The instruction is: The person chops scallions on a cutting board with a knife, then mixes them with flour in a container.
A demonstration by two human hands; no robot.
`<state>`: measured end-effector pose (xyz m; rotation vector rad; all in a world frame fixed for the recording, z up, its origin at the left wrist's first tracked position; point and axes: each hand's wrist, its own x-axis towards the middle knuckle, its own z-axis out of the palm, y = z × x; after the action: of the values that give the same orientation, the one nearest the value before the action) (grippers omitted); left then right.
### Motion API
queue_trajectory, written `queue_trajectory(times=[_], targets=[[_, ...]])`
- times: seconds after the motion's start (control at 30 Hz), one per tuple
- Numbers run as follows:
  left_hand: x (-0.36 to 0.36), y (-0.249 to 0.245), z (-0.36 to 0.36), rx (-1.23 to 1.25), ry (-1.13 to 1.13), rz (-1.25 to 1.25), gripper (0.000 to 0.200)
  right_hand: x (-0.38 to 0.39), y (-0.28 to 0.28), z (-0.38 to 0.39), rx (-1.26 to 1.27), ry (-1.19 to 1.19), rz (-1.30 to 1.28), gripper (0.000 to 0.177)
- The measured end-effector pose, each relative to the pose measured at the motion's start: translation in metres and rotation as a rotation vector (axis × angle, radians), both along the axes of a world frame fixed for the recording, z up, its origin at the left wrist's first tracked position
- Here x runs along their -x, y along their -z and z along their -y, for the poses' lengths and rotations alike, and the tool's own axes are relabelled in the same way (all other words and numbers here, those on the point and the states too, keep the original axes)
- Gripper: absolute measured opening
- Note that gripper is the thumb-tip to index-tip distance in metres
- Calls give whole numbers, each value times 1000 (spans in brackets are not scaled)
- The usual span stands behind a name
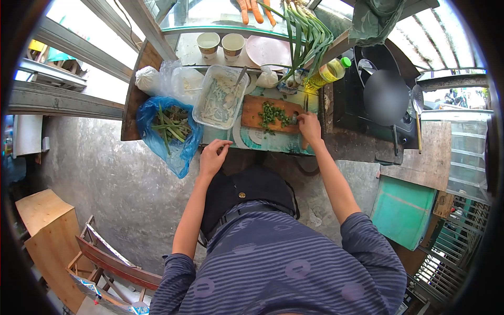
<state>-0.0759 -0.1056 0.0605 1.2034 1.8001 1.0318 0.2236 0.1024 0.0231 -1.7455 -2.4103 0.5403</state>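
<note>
My right hand [310, 127] is at the right end of a wooden cutting board [253, 111], its fingertips closed on the board's end. Chopped green onion [273, 116] lies in a loose heap on the board. A knife with a brown handle [305, 143] lies beside the board, partly hidden under that hand. My left hand [214, 156] rests at the counter's front edge, holding nothing, index finger stretched out and thumb apart. Just beyond it stands a clear plastic tub [210, 116] with pale residue and a utensil inside.
A blue plastic bag [181, 155] of green trimmings hangs over the counter edge at left. Behind are two paper cups [208, 46], a pink plate [265, 51], green onions [310, 37], carrots [256, 11] and an oil bottle [328, 73]. A stove with a black pan [373, 55] stands right.
</note>
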Motion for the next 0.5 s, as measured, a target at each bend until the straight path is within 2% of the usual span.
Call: queue_trajectory(times=[0.13,0.23,0.33,0.43,0.5], targets=[[5,-1,-5,62,30,-36,13,10,-1,0,-198,-238,380,13],[6,-3,-10,74,60,-48,14,15,4,-8,-171,-271,479,11],[8,-9,-17,103,99,-75,14,15,4,-16,-89,-297,462,12],[7,-12,-21,125,122,-82,15,13,-4,-22,181,-52,188,13],[7,-12,-23,137,129,-84,15,17,-3,-29,42,-15,50,18]])
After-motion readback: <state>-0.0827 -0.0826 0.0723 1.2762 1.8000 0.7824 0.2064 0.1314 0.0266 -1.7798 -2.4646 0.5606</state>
